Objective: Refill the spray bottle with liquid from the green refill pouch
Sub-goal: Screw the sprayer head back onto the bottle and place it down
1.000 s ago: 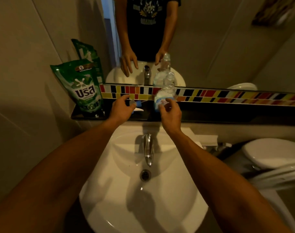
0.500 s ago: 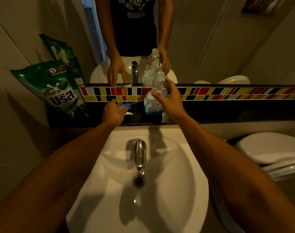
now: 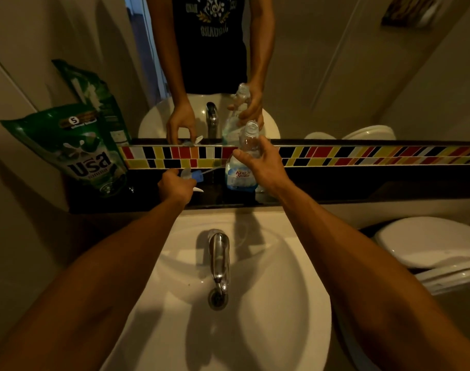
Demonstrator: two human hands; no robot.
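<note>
The clear spray bottle [image 3: 239,175] stands upright on the dark shelf [image 3: 362,188] behind the sink, its neck uncapped. My right hand [image 3: 263,164] grips it around the upper body. My left hand [image 3: 176,187] rests on the shelf to the bottle's left, closed on the blue-and-white spray head [image 3: 195,176], whose thin tube points toward the bottle. The green refill pouch [image 3: 78,153] leans against the wall at the shelf's left end, apart from both hands.
A white sink [image 3: 268,330] with a chrome tap [image 3: 219,261] lies below the shelf. A mirror [image 3: 335,62] and a coloured tile strip [image 3: 362,155] back the shelf. A white toilet lid [image 3: 429,242] sits at the right.
My right hand has gone from the bottle's front to a grip around its upper body. My left hand stays on the shelf with the spray head.
</note>
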